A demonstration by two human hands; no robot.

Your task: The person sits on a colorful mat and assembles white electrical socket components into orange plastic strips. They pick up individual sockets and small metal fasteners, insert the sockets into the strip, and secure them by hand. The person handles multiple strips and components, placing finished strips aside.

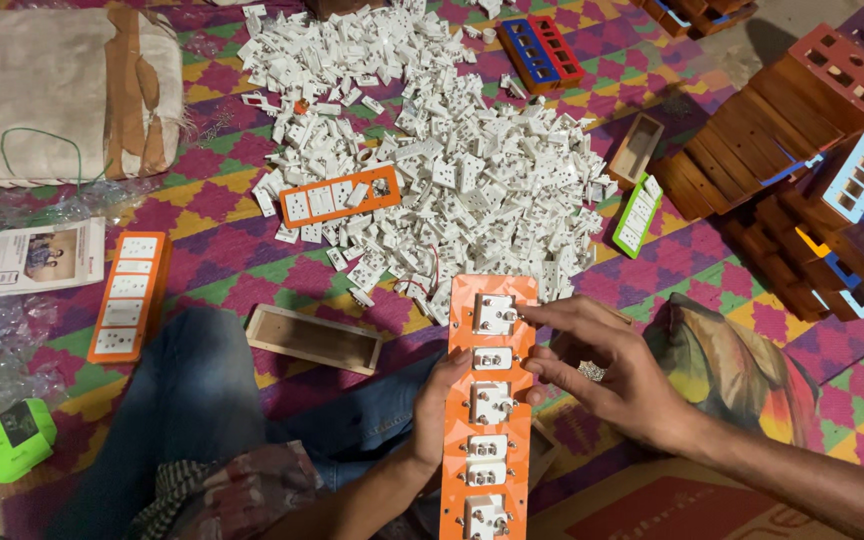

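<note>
An orange faceplate (490, 400), long and narrow, is shown lying lengthwise over the lap, its back turned upward and white socket modules (493, 313) seated along it in a single column. The plate is gripped along its left edge by the left hand (440, 405), whose fingers are curled round the rim near the middle of the strip. The right hand (607, 365) is laid across the plate from the right side; its fingertips are pressed on the topmost module, and nothing is enclosed in the palm. Beyond the plate's far end, a large heap of loose white sockets (452, 150) is spread over the patterned mat (222, 240). A second orange plate (340, 196) is seen resting on that heap, a third (129, 295) at the left. An open wooden box (314, 339) is placed just beside the left knee, and stacked wooden boxes (782, 170) are piled at the right.
</note>
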